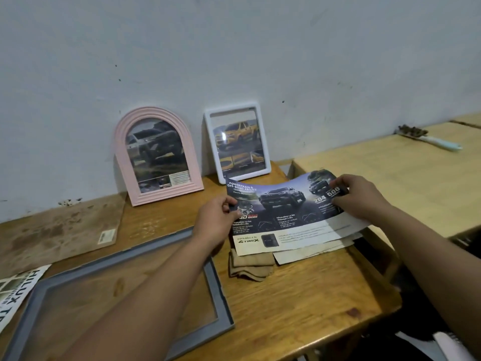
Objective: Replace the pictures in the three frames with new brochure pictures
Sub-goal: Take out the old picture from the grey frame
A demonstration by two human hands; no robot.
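Two hands hold a brochure page [286, 204] at the centre right of the frame, its middle sagging and its lower edge lying on loose sheets [312, 250]; the left hand [217, 220] pinches the page's left edge between thumb and curled fingers, and the right hand [360, 196] grips the upper right corner with its fingers bent over the paper; the page shows dark pickup trucks and the heading "POWERTRAIN & OFF-ROAD ABILITY". Just below it lies a folded brown cloth [250, 267] on the wooden table [299, 303]. A grey frame [216, 280] lies flat at the lower left with the wood showing through it; beside it a backing board [59, 230] lies at the left edge, and another brochure [15, 290] pokes in at the lower left corner. Against the wall [234, 48] lean a pink arched frame [156, 156] and a white frame [236, 142], each holding a truck picture. A brush [426, 138] rests on a second table [406, 178] at the right.
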